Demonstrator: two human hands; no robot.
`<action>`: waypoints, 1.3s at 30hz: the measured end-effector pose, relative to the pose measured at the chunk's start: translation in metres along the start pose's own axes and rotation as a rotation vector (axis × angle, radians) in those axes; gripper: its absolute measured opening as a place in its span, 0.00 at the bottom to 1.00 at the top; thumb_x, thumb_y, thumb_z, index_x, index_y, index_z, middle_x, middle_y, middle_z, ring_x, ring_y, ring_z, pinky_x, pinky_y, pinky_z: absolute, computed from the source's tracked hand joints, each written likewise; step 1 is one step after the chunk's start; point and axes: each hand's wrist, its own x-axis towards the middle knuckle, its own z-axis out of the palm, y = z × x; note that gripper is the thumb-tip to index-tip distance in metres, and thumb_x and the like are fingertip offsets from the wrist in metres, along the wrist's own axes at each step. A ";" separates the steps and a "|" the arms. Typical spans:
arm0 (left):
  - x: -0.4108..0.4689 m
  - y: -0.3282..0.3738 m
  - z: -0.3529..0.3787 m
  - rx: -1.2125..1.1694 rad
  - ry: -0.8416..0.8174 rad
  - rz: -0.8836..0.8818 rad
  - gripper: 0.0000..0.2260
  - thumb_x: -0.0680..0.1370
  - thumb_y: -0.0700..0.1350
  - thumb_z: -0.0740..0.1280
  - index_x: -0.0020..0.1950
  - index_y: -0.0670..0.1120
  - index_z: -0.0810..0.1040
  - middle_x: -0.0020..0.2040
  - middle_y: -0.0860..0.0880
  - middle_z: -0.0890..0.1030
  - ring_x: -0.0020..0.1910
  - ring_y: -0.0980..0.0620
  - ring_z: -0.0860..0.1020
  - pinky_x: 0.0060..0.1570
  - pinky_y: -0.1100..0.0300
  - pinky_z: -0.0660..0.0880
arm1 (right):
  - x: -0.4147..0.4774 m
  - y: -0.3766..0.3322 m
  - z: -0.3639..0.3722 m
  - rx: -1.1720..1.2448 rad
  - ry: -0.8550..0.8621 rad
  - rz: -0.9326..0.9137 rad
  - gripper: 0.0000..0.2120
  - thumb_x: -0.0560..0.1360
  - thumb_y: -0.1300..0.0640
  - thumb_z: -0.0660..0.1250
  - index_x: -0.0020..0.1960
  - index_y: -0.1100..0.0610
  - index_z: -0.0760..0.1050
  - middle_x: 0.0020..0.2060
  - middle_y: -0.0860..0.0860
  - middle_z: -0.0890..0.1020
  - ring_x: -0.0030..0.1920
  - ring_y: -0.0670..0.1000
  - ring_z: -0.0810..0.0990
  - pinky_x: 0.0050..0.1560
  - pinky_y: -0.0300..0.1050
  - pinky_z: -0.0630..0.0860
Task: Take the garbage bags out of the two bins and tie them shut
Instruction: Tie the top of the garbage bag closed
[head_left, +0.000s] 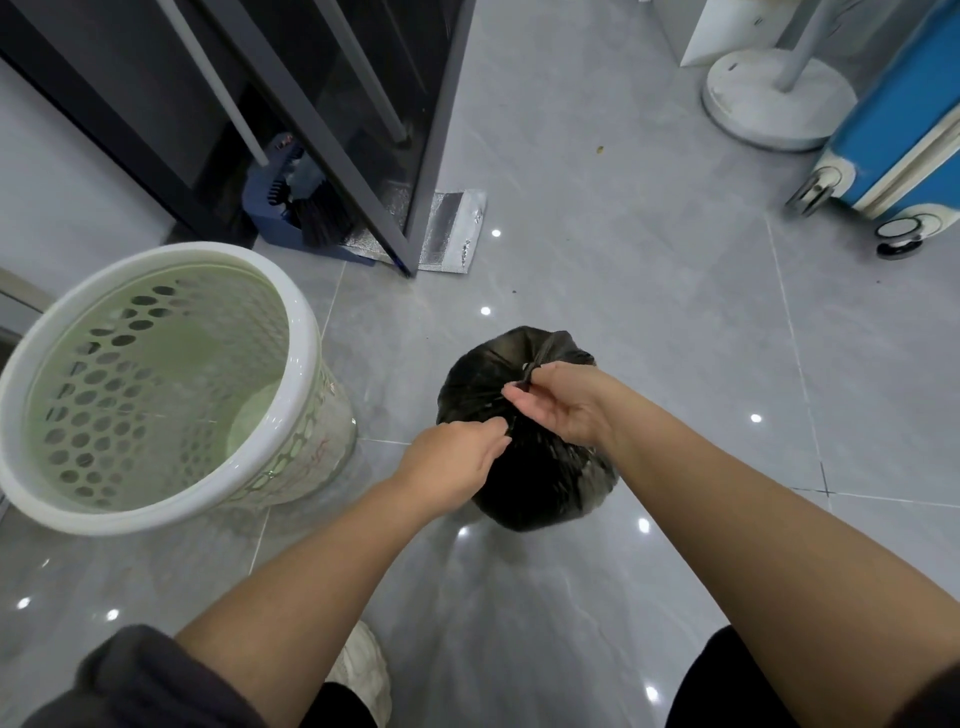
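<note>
Fingers (498, 431) of my left hand (457, 460) and right hand (563, 402) are curled narrow, each pinching a gathered strand of the black garbage bag (535, 493), which sits on the floor (649, 322) directly beneath them. I judge that I hold the strands apart and taut so the neck is bunched, ready to be worked into a knot. Off to the left of my left fingers stands the white perforated bin (306, 338), with no liner in it that I can see; the bag's dark plastic hides what fills it, and no second bin is in view.
</note>
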 end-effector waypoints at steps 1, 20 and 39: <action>0.001 0.001 0.001 0.039 -0.013 0.007 0.11 0.82 0.51 0.54 0.46 0.47 0.70 0.41 0.47 0.79 0.40 0.43 0.77 0.39 0.49 0.74 | -0.001 0.000 0.001 -0.023 -0.004 0.008 0.09 0.82 0.63 0.54 0.45 0.61 0.69 0.30 0.57 0.81 0.24 0.47 0.81 0.24 0.37 0.78; 0.042 -0.010 -0.063 -0.664 0.385 -0.228 0.07 0.77 0.41 0.63 0.46 0.51 0.78 0.37 0.54 0.80 0.38 0.55 0.78 0.39 0.65 0.72 | -0.007 0.000 -0.020 -1.513 -0.032 -1.139 0.04 0.73 0.62 0.68 0.45 0.57 0.82 0.46 0.51 0.75 0.43 0.54 0.78 0.46 0.51 0.75; 0.041 -0.014 -0.073 -1.309 -0.019 -0.258 0.09 0.78 0.32 0.63 0.48 0.42 0.80 0.34 0.48 0.77 0.29 0.56 0.74 0.31 0.66 0.75 | -0.013 0.011 -0.014 -1.227 -0.226 -1.315 0.05 0.71 0.65 0.70 0.42 0.58 0.83 0.46 0.49 0.81 0.53 0.39 0.75 0.63 0.30 0.66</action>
